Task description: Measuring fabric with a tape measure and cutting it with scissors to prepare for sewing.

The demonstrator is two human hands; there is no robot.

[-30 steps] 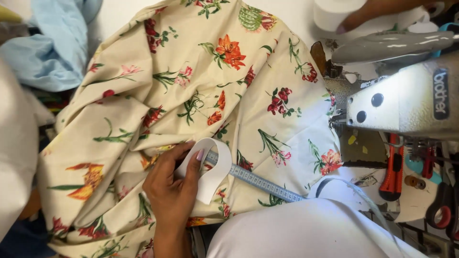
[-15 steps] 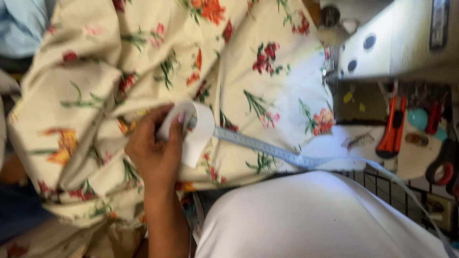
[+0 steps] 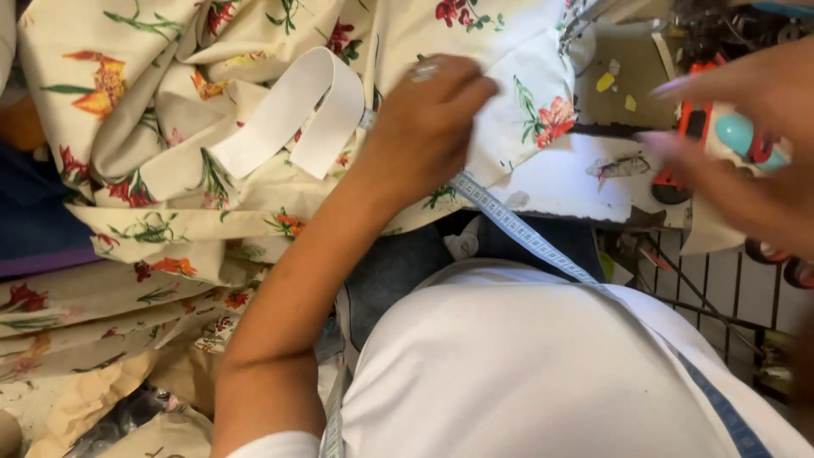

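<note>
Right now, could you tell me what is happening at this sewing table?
A person in a white top presses the left hand on cream floral fabric heaped over the table. A folded white elastic band lies on the cloth beside that hand. A blue measuring tape hangs from the person's neck. The right hand, blurred, reaches toward the tools at the right, near an orange-handled one.
</note>
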